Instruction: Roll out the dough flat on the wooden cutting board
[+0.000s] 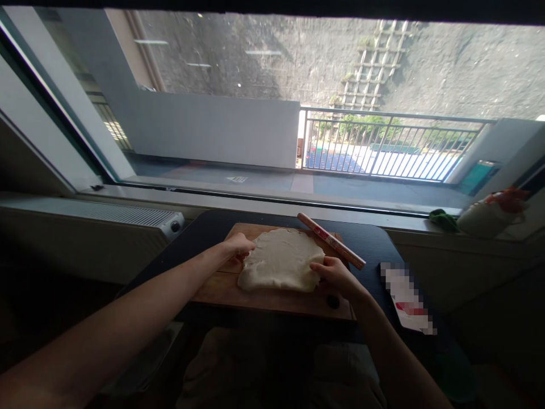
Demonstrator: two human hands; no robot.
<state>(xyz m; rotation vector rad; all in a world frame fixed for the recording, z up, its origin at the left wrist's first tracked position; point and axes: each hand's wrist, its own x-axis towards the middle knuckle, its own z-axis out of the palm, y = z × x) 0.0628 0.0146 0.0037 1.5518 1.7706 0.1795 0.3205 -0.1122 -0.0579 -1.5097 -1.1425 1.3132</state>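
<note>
Two bare forearms point(123, 315) reach from the bottom corners toward one sheet of dough point(283, 258), which lies over the middle of one wooden board point(272, 302) on a dark table point(366, 236). Both hands grasp the dough: the left hand point(239, 245) pinches its left edge, and the right hand point(338, 275) grips its right edge, thumb on top. Whether those edges are lifted, I cannot tell. One rolling pin point(332, 241) with a red label slants across the board's far right corner, near the right hand. One flat, blurred-out item point(406, 298) lies farther right. Left of the table stands one radiator point(128, 218).
</note>
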